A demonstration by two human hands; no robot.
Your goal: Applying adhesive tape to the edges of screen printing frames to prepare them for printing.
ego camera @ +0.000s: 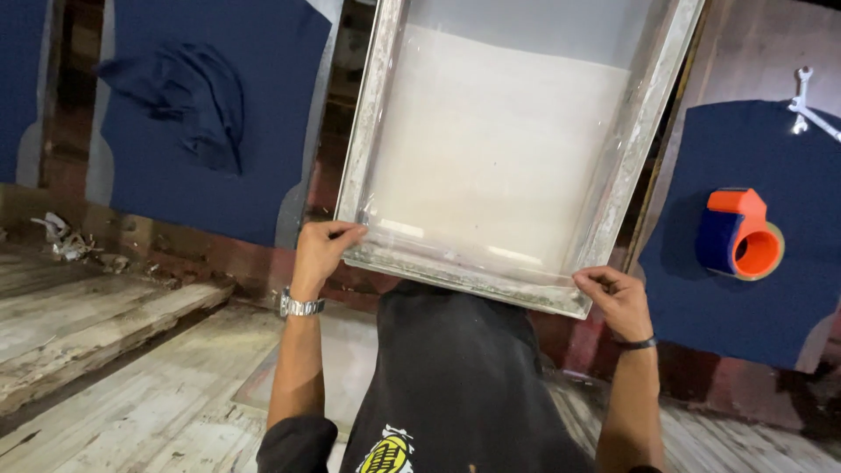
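A metal-framed printing screen (378, 114) with pale mesh is tilted in front of me, its near edge against my black shirt (455, 377). My left hand (322, 245) grips the frame's near left corner, a silver watch on that wrist. My right hand (616, 296) pinches the near right corner, a dark band on that wrist. Clear tape lines the inner edges of the mesh.
Dark blue shirts lie on boards: one (210, 114) at left with a crumpled dark cloth on it, one (753, 236) at right bearing an orange and blue tape dispenser (740, 235) and a metal wrench (804, 101). Worn wooden floor planks (114, 385) below.
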